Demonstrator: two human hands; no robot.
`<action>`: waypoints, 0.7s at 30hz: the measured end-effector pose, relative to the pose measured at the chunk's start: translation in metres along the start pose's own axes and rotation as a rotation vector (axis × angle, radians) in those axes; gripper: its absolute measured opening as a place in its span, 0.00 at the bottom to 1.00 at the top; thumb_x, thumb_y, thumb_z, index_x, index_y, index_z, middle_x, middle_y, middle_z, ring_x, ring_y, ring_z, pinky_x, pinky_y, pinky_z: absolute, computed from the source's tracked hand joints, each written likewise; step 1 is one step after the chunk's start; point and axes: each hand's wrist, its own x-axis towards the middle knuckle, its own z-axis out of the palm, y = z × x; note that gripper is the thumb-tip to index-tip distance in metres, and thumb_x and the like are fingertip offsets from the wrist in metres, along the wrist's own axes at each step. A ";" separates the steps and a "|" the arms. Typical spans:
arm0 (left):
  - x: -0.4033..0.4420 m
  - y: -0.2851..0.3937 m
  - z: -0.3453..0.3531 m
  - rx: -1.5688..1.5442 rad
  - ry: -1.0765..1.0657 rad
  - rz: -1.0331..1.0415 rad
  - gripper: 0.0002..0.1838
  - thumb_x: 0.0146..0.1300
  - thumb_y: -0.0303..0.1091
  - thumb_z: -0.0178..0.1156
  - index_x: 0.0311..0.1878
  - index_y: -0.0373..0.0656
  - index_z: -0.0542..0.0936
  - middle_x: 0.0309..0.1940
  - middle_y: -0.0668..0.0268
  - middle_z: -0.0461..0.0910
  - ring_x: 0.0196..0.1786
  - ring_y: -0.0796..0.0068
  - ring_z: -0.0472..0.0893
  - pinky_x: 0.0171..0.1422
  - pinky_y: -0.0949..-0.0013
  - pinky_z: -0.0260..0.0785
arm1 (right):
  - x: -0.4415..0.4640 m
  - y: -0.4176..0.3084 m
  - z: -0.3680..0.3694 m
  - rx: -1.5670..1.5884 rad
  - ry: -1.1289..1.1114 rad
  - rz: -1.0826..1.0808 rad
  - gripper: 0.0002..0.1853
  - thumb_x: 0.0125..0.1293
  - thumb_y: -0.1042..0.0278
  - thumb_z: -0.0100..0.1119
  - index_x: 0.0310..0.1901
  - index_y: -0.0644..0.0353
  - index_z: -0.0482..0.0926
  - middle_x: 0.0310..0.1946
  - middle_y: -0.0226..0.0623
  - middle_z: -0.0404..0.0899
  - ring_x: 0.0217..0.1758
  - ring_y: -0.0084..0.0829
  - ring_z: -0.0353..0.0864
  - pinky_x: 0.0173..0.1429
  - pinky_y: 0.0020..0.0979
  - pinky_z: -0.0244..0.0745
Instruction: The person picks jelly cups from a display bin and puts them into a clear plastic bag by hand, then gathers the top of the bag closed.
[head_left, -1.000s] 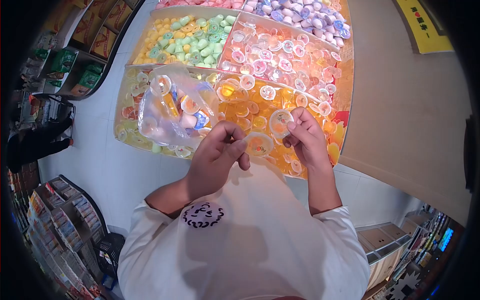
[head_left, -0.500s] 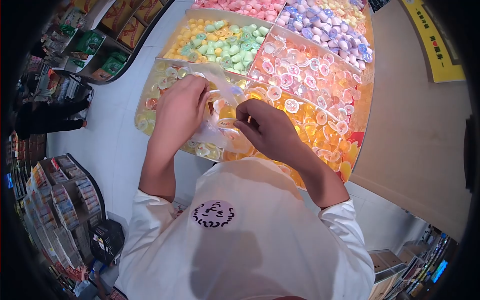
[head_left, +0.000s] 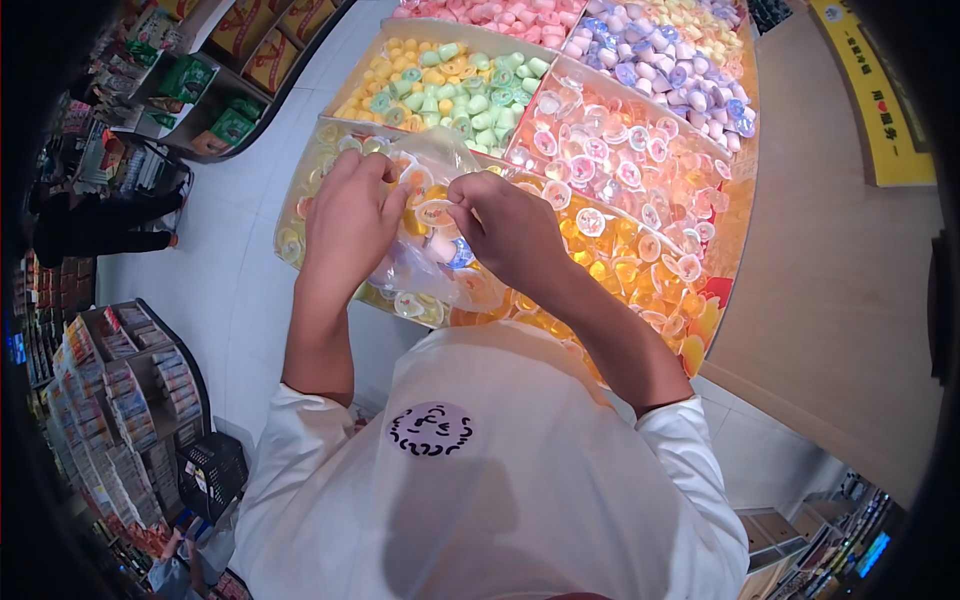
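While my left fingers (head_left: 375,168) curl partly open at the bag (head_left: 405,268), my right fingers (head_left: 470,190) pinch a cup (head_left: 434,213); pale floor (head_left: 235,260) borders the bins (head_left: 740,205).

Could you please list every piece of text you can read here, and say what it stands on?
"用 (red heart) 服务": yellow sign; its smaller line is too small to read surely.
Cup lids: print too small to read.
Green packets: too blurred.
Shirt badge: black marks, no readable word.

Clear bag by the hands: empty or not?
The clear bag is not empty: cups, including a pale one with a blue lid, show through it. Cannot tell how full.
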 end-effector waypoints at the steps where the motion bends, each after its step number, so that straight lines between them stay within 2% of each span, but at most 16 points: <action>1: -0.001 0.000 0.002 -0.001 -0.003 -0.001 0.13 0.66 0.35 0.68 0.49 0.39 0.81 0.39 0.56 0.79 0.41 0.55 0.81 0.47 0.56 0.73 | 0.001 0.001 0.001 -0.008 0.016 -0.006 0.06 0.70 0.65 0.63 0.46 0.52 0.78 0.40 0.36 0.84 0.43 0.43 0.86 0.43 0.44 0.80; 3: -0.004 -0.003 0.011 0.006 0.123 0.011 0.22 0.65 0.36 0.69 0.60 0.43 0.79 0.42 0.57 0.81 0.39 0.57 0.81 0.47 0.56 0.74 | 0.001 0.004 0.003 -0.015 0.033 -0.012 0.07 0.70 0.64 0.64 0.46 0.51 0.78 0.40 0.36 0.84 0.43 0.43 0.86 0.43 0.44 0.80; 4: -0.005 -0.006 0.014 0.006 0.121 0.012 0.22 0.65 0.36 0.69 0.60 0.43 0.79 0.42 0.57 0.81 0.39 0.57 0.81 0.47 0.56 0.74 | -0.001 0.007 0.005 -0.003 0.059 -0.027 0.07 0.70 0.63 0.64 0.46 0.51 0.78 0.40 0.35 0.84 0.42 0.43 0.86 0.43 0.44 0.80; 6: -0.006 -0.008 0.017 -0.011 0.131 0.023 0.29 0.65 0.36 0.69 0.69 0.46 0.75 0.40 0.58 0.81 0.36 0.62 0.81 0.46 0.60 0.74 | -0.003 0.011 0.007 0.009 0.085 -0.042 0.08 0.69 0.62 0.65 0.46 0.51 0.78 0.39 0.34 0.84 0.42 0.42 0.86 0.43 0.43 0.80; 7: -0.006 -0.004 0.014 -0.011 0.130 0.023 0.29 0.65 0.36 0.69 0.69 0.46 0.75 0.40 0.58 0.81 0.36 0.62 0.81 0.46 0.60 0.74 | -0.004 0.012 0.006 0.008 0.073 -0.036 0.09 0.69 0.62 0.66 0.46 0.51 0.78 0.39 0.34 0.84 0.41 0.41 0.86 0.42 0.42 0.80; 9: -0.005 0.008 0.005 -0.187 -0.066 -0.224 0.28 0.66 0.31 0.66 0.70 0.44 0.75 0.34 0.63 0.77 0.33 0.70 0.77 0.43 0.66 0.73 | -0.005 0.014 0.005 0.007 0.059 -0.026 0.09 0.69 0.61 0.66 0.47 0.51 0.79 0.39 0.33 0.84 0.41 0.39 0.86 0.42 0.41 0.80; 13: -0.009 0.003 0.006 -0.352 -0.035 -0.254 0.28 0.67 0.30 0.64 0.71 0.45 0.73 0.30 0.65 0.76 0.32 0.70 0.79 0.44 0.64 0.75 | -0.005 0.010 -0.003 0.077 0.039 0.056 0.11 0.69 0.63 0.66 0.49 0.55 0.80 0.38 0.35 0.84 0.40 0.37 0.86 0.42 0.39 0.80; 15: -0.011 0.000 0.008 -0.421 0.052 -0.240 0.26 0.68 0.22 0.60 0.70 0.45 0.75 0.31 0.74 0.70 0.32 0.84 0.70 0.40 0.76 0.68 | -0.006 0.009 -0.006 0.136 0.036 0.090 0.11 0.70 0.65 0.65 0.49 0.57 0.80 0.37 0.37 0.84 0.40 0.37 0.86 0.43 0.39 0.80; 18: -0.012 -0.009 0.014 -0.467 0.107 -0.215 0.25 0.68 0.24 0.60 0.69 0.44 0.76 0.29 0.70 0.73 0.31 0.81 0.74 0.40 0.73 0.71 | -0.008 0.010 -0.011 0.161 0.044 0.090 0.10 0.70 0.68 0.64 0.49 0.59 0.80 0.37 0.39 0.83 0.40 0.38 0.86 0.44 0.40 0.80; 21: -0.014 -0.010 0.015 -0.570 0.126 -0.224 0.24 0.67 0.22 0.59 0.67 0.42 0.77 0.29 0.73 0.71 0.30 0.84 0.71 0.38 0.76 0.68 | -0.010 0.012 -0.016 0.199 0.066 0.121 0.09 0.69 0.70 0.63 0.48 0.60 0.80 0.38 0.40 0.83 0.40 0.39 0.86 0.45 0.40 0.80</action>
